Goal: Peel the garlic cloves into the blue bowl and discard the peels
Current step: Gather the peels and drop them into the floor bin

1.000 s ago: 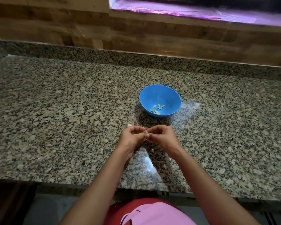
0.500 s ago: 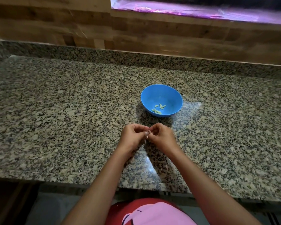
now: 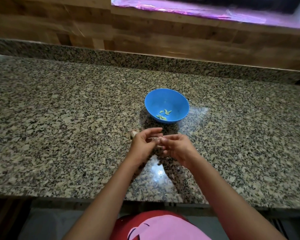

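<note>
A blue bowl stands on the granite counter with several pale peeled garlic cloves in its bottom. Just in front of it my left hand and my right hand meet over the counter. Their fingertips pinch a small garlic clove between them; the clove is blurred and mostly hidden by the fingers. A garlic piece with papery skin lies on the counter, partly behind my left hand.
The counter's front edge runs below my forearms. A granite upstand and a wooden wall close off the back. A pink-lit ledge sits high at the right.
My left hand's fingers have loosened and spread forward, and my right hand has shifted slightly right while both keep hold of the clove. The bowl has not moved.
</note>
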